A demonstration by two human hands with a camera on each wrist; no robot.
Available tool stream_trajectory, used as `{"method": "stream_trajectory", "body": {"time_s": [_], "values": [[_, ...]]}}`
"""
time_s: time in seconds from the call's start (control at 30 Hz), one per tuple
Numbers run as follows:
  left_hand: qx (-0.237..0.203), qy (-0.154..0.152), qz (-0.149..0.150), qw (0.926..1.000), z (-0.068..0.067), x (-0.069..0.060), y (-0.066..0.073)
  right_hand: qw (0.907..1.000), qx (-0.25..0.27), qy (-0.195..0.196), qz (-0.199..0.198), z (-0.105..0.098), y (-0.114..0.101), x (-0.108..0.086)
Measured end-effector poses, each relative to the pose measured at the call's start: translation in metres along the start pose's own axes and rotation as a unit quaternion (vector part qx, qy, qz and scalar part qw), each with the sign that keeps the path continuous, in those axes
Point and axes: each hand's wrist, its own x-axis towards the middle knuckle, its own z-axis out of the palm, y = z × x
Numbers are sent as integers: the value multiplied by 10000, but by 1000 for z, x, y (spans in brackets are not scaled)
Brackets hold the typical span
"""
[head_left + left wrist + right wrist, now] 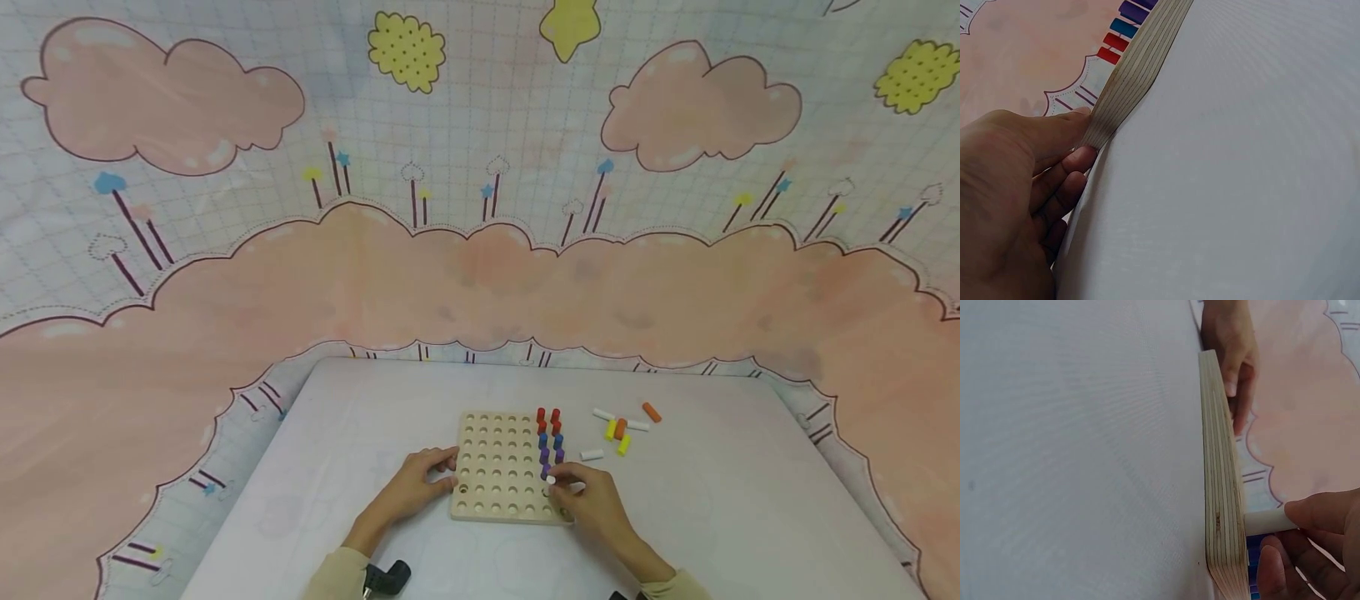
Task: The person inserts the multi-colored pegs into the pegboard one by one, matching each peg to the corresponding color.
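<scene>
A square wooden pegboard [487, 514] with rows of round holes lies on the table. Its right-hand columns carry red pegs [556, 414], blue pegs [558, 441] and purple pegs [544, 456]. My right hand [596, 500] pinches a white peg [1267, 520] between thumb and fingers near the front right of the board. The peg's far end meets the board's top face; how deep it sits cannot be seen. On the opposite side, my left hand [416, 482] touches the board's left edge with spread thumb and fingertips. The left wrist view shows its fingers [1082, 159] against the layered side.
Right of the board lie loose pegs: yellow pegs [624, 446], orange pegs [652, 412] and white pegs [592, 455]. A white cloth covers the table [337, 450]. Behind it hangs a patterned backdrop [480, 283]. A black device [387, 577] sits at the left wrist.
</scene>
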Motion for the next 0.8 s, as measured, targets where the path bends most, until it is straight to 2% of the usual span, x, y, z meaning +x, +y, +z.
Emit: {"method": "stream_trajectory", "body": {"time_s": [0.23, 0.6, 0.8], "values": [[12, 21, 45, 10000, 2, 0, -2, 9997, -25, 55, -231, 3, 2, -1], [129, 139, 242, 9995, 4, -2, -12, 9992, -111, 209, -322, 12, 7, -4], [110, 148, 284, 9994, 5, -2, -15, 9993, -180, 104, -318, 15, 9, -6]]}}
